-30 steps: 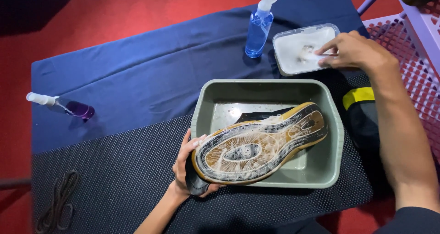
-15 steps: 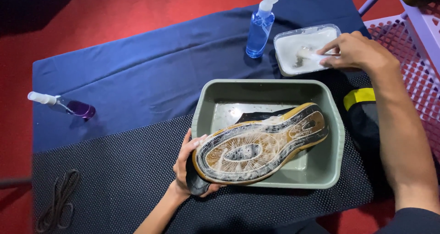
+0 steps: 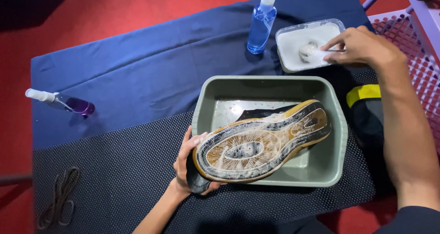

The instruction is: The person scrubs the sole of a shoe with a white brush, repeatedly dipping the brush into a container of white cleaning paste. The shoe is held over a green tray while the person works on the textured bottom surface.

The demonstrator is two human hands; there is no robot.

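The left hand (image 3: 190, 163) grips the heel of a dark shoe with a tan, foam-streaked sole (image 3: 261, 144), sole up, over the grey-green plastic basin (image 3: 337, 137). Far right, the right hand (image 3: 362, 46) dips a small white brush (image 3: 311, 52) into the clear rectangular tub of white foam (image 3: 293, 32). Just left of that tub stands a blue spray bottle (image 3: 261, 23). At far left a small purple spray bottle (image 3: 68, 103) lies on the navy cloth (image 3: 137, 69), dark laces (image 3: 59, 202) nearer on the black dotted mat (image 3: 114, 179).
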